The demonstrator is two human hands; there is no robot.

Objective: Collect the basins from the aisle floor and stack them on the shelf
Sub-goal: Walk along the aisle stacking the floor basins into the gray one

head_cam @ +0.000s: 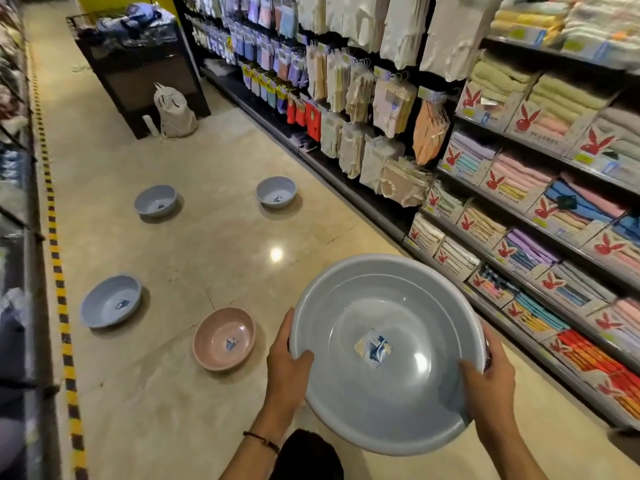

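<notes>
The grip is two-handed: the left hand (pixel 289 358) and the right hand (pixel 488 382) each clasp the rim of one large grey-blue basin (pixel 381 306), thumbs hooked over the edge onto the inner wall and fingers curled round the outside underneath. Both forearms reach up from the bottom of the view, the left wrist wearing a thin dark bracelet (pixel 261 441). The basin is held clear of the floor (pixel 207 168), tilted so its round, smooth, glossy inside faces the camera, with a stepped ring below the rim and a blue and white label (pixel 374 348) stuck in the bottom. It hangs near the foot of the shelf unit (pixel 526 223) on the right, whose tiers carry folded towels in boxes marked with a red rabbit. Five basins show in all: the one held and four standing upright and apart on the aisle floor to the left. Nearest is a pink basin (pixel 224 338), then a blue basin (pixel 110 301) beside the yellow and black floor stripe (pixel 57 258). Farther up the aisle are a left grey-blue basin (pixel 156 199) and a right grey-blue basin (pixel 277 191). Each has a small label inside. Beyond them a pale backpack (pixel 175 112) leans against a dark display bin (pixel 138 74).
</notes>
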